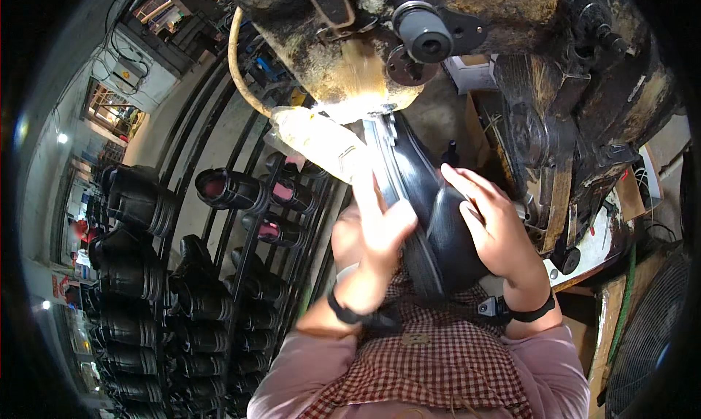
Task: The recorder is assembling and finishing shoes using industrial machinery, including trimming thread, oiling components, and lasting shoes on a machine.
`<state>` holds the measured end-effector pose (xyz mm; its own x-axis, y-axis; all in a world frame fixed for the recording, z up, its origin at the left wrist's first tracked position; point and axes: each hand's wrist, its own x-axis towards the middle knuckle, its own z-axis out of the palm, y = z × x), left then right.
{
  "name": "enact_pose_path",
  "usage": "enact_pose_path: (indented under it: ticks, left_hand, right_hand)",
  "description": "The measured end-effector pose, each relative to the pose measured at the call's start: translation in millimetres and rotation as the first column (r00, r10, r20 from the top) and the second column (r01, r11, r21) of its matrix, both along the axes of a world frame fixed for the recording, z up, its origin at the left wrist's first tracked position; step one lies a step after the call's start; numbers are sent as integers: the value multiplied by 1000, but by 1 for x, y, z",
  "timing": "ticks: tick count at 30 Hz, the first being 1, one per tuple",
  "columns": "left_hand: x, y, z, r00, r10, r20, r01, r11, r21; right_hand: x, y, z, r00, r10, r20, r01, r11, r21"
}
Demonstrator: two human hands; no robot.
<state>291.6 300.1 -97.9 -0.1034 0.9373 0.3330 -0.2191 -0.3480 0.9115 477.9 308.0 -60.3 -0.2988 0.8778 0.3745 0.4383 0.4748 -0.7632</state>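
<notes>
A black leather shoe (456, 247) lies between my hands, its far end under the head of a large, worn machine (358, 65). The strip along the shoe's left edge shines in the lamplight. My left hand (383, 229) grips that edge, thumb on top, with its fingertips lost in glare. Against the other side rests my right hand (496, 225), its fingers bent over the upper, so the shoe is held from both sides. Where shoe and machine meet, a small metal part (387, 131) touches or nearly touches the edge; glare hides the exact contact.
A glowing lamp (314, 138) on a bent tube hangs close to my left hand. Racks of black shoes (131, 273) fill the left side. At right are machine arms (540, 134), a white work surface (591, 247), a cardboard box (485, 131) and a fan (650, 331).
</notes>
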Motion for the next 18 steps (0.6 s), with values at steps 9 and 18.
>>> enact_pose_path:
  ticks: [9,18]
  left_hand:
    - [-1,-35,-1,989,24,-144,-32,998,-56]
    - [-23,0,32,998,67,15,-64,986,-155]
  right_hand:
    - [-3,7,-8,784,12,-621,-144,976,-163]
    - [-8,1,-20,934,-8,-357,-4,999,-35]
